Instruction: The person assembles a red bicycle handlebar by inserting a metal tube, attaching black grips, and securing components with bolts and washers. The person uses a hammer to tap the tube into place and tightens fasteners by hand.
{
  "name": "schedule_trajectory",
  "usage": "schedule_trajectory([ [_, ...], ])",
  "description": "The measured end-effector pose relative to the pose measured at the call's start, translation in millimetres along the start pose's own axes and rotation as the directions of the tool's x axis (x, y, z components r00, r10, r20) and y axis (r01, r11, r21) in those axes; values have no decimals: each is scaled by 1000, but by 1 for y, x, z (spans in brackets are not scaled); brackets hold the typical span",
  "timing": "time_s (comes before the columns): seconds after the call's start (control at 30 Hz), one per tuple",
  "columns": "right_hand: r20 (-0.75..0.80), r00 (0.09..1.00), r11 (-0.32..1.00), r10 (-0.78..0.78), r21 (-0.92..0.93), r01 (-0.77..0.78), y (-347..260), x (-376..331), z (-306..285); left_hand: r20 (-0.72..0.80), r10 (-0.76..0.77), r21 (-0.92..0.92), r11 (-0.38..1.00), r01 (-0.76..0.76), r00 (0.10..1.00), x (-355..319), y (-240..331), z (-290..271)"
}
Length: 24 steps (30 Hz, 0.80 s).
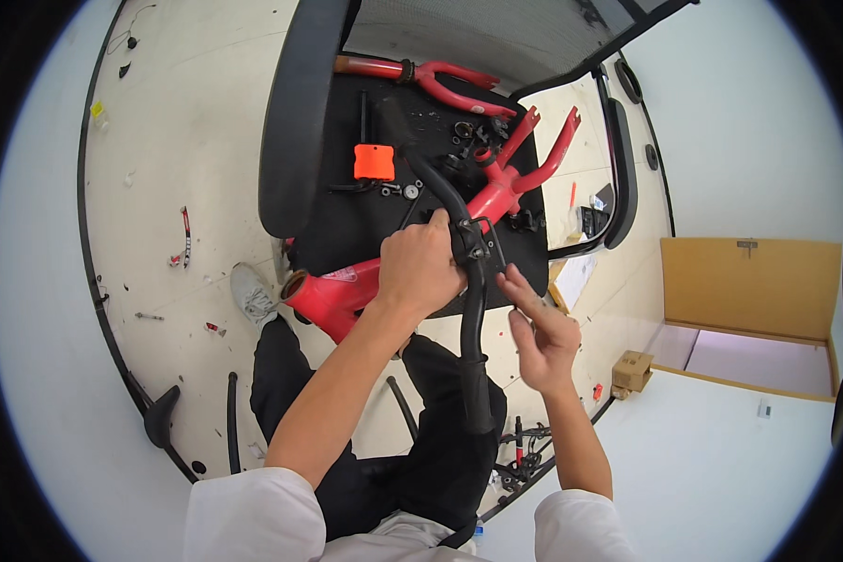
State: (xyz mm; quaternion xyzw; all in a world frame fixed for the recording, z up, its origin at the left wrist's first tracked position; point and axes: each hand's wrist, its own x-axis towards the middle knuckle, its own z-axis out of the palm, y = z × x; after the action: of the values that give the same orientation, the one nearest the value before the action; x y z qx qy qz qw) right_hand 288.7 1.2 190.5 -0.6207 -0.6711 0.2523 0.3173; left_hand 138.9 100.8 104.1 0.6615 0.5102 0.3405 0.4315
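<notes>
A black bicycle handlebar (473,323) lies lengthwise across the black chair seat (328,225), its near grip hanging over my lap. My left hand (421,267) is closed around the middle of it, beside the stem clamp (472,242). A thin, bent hex key (498,245) stands at the clamp. Against the key's free end rest the fingertips of my right hand (545,332), whose fingers are stretched out and apart. Under the handlebar sits a red bicycle frame (332,298), its head tube pointing to the near left and its forked end to the far right.
Farther back on the seat lie a red fork (445,89), an orange box-shaped thing (375,162) and several small metal parts (410,191). Chair armrests (295,122) rise on both sides. Loose parts lie on the floor, with a cardboard box (632,371) at right.
</notes>
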Motion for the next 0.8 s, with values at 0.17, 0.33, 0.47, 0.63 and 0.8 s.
schedule_trajectory([
  [0.17,-24,949,928,314,221,-301,48,9,-13,33,61,-178,983,-54,998,-2,-1,-4],
  [0.33,50,934,911,353,210,-355,67,75,-28,254,243,-124,968,-217,936,-13,1,1],
  [0.47,133,953,938,273,182,-294,18,122,-22,266,165,-50,986,-157,950,-10,2,4],
  [0.63,182,979,968,92,214,-131,-41,130,6,228,87,8,996,-92,970,-2,2,-3],
  [0.8,310,871,837,-380,-285,467,-59,87,5,40,136,-278,953,-120,990,-5,-22,1],
])
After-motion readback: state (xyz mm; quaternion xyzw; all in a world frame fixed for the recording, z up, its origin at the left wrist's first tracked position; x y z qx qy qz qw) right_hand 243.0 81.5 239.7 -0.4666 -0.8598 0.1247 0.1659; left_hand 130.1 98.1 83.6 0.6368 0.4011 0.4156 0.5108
